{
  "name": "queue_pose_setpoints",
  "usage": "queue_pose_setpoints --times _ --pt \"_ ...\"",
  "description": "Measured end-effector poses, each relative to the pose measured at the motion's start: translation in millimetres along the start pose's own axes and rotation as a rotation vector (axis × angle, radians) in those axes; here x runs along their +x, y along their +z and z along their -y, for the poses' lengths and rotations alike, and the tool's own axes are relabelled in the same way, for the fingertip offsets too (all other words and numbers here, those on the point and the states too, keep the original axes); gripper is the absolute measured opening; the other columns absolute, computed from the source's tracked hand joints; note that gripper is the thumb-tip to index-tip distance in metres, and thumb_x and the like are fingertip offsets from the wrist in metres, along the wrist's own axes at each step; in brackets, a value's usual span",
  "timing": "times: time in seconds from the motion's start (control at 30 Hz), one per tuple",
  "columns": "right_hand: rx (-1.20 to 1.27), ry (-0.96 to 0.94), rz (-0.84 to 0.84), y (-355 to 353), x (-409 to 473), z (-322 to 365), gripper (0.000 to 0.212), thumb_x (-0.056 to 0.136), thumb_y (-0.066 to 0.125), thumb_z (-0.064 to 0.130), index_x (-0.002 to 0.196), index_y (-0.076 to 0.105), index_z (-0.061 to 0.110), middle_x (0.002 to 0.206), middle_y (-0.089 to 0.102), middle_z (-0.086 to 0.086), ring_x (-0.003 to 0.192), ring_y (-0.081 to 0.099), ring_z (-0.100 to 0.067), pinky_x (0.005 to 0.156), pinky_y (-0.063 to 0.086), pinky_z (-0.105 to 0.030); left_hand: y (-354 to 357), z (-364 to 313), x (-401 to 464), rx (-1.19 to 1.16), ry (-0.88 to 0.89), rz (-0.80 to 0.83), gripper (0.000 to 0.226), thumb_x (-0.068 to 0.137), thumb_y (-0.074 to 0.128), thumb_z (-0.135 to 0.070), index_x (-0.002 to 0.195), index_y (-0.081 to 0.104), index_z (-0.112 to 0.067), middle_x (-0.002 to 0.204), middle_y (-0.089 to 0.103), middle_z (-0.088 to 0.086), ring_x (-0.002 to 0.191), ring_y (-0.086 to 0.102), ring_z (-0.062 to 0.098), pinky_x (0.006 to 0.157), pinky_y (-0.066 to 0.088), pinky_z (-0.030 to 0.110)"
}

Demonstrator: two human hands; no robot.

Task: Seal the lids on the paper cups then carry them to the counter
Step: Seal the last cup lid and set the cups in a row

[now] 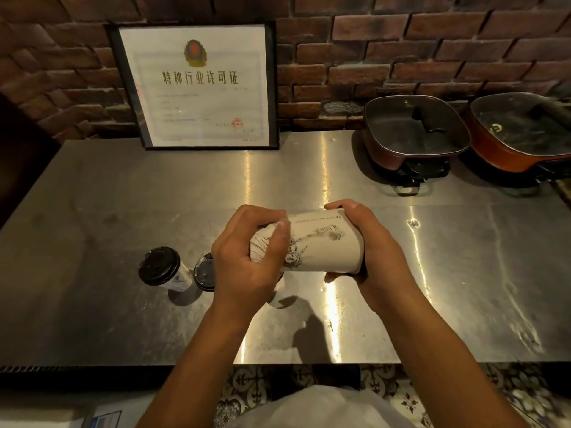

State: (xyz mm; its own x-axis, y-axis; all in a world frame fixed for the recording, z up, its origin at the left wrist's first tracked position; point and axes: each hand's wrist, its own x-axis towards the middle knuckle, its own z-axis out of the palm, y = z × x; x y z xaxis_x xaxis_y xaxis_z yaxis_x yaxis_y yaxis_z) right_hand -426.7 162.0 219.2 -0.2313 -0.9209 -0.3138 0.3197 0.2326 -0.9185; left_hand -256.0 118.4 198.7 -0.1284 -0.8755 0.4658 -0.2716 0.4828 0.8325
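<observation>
Holding one paper cup (pixel 318 242) sideways above the steel table (pixel 92 211), the left hand (pixel 247 257) wraps its narrow end and the right hand (pixel 370 257) grips the wide end (the lid is hidden, probably being pressed on). Next it needs standing upright near the lidded cup (pixel 163 268), just left of the held one. Two pans (pixel 417 134) sit far behind it, with bare steel between.

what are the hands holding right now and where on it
Both grip one paper cup held sideways: left hand round its narrow base end, right hand at its wide rim end.
</observation>
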Motion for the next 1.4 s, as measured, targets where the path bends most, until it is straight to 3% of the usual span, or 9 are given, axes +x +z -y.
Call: queue_pose_setpoints --times 0.23,0.33,0.5,0.67,0.77,0.93,1.2,1.33,1.4 --pt "-0.241 -0.397 -0.061 0 -4 -13 0.045 0.082 0.055 0.056 0.122 0.058 0.036 0.114 0.063 0.014 0.105 0.067 -0.018 0.057 0.058 -0.028 1 -22 13 -0.311 -0.571 0.062 0.026 0.101 0.056 -0.033 0.099 0.064 -0.008 0.087 0.072 0.007 0.068 0.073 0.01 0.047 0.052 0.02" --pt "-0.146 -0.176 -0.046 -2 -2 -4 0.049 0.079 0.057 0.058 0.119 0.064 0.03 0.117 0.067 -0.003 0.098 0.071 -0.026 0.051 0.055 -0.03 -1 -16 7 -0.183 -0.443 0.117 0.028 0.093 0.061 -0.055 0.103 0.062 -0.029 0.098 0.069 -0.008 0.086 0.07 0.006 0.061 0.059 0.029" --pt "0.047 0.167 0.017 -7 4 6 0.04 0.096 0.054 0.051 0.107 0.072 0.017 0.106 0.075 -0.016 0.084 0.07 -0.035 0.048 0.05 -0.031 -3 -9 -6 -0.031 -0.061 0.175 0.032 0.09 0.06 -0.043 0.119 0.056 -0.03 0.118 0.059 -0.009 0.106 0.063 0.01 0.076 0.056 0.023" --pt "0.026 0.096 0.053 -6 0 2 0.035 0.095 0.054 0.048 0.104 0.073 0.019 0.106 0.074 -0.017 0.084 0.071 -0.036 0.05 0.051 -0.032 -1 -12 -12 0.073 0.033 0.018 0.019 0.096 0.053 -0.039 0.109 0.06 -0.026 0.104 0.058 -0.014 0.099 0.061 0.003 0.069 0.05 0.012" --pt "-0.064 -0.156 0.011 -2 -3 -5 0.043 0.082 0.056 0.055 0.112 0.068 0.027 0.11 0.069 -0.01 0.09 0.073 -0.031 0.05 0.055 -0.035 0 -22 -6 -0.018 -0.167 -0.025 0.008 0.099 0.052 -0.042 0.096 0.058 -0.038 0.099 0.062 -0.023 0.093 0.066 0.007 0.056 0.056 0.025" --pt "-0.189 -0.287 -0.008 -4 -4 -8 0.055 0.077 0.055 0.058 0.122 0.06 0.026 0.103 0.065 0.005 0.086 0.072 -0.016 0.048 0.051 -0.021 0 -22 5 -0.177 -0.51 0.044 0.02 0.104 0.049 -0.041 0.101 0.061 -0.026 0.094 0.066 0.0 0.078 0.071 0.013 0.044 0.052 0.029" --pt "0.023 0.171 0.032 -12 -1 0 0.038 0.1 0.049 0.047 0.109 0.07 0.016 0.09 0.076 -0.01 0.082 0.075 -0.032 0.052 0.057 -0.034 -3 -2 -6 -0.051 0.038 0.274 0.043 0.092 0.066 -0.033 0.133 0.052 -0.037 0.139 0.051 -0.014 0.121 0.058 0.005 0.089 0.056 0.02" --pt "-0.016 0.172 0.062 -12 -2 -4 0.038 0.1 0.05 0.048 0.11 0.068 0.017 0.095 0.074 -0.011 0.084 0.076 -0.032 0.054 0.059 -0.036 5 5 -15 0.092 0.153 0.096 0.019 0.092 0.068 -0.028 0.109 0.067 -0.019 0.108 0.061 -0.011 0.1 0.064 0.005 0.074 0.058 0.022" --pt "-0.079 0.011 0.031 -12 -2 -9 0.034 0.094 0.053 0.049 0.112 0.066 0.023 0.104 0.071 -0.009 0.089 0.075 -0.029 0.054 0.059 -0.033 8 0 -15 0.037 -0.024 0.008 0.007 0.092 0.067 -0.033 0.097 0.067 -0.028 0.095 0.064 -0.015 0.091 0.066 0.006 0.068 0.058 0.025"
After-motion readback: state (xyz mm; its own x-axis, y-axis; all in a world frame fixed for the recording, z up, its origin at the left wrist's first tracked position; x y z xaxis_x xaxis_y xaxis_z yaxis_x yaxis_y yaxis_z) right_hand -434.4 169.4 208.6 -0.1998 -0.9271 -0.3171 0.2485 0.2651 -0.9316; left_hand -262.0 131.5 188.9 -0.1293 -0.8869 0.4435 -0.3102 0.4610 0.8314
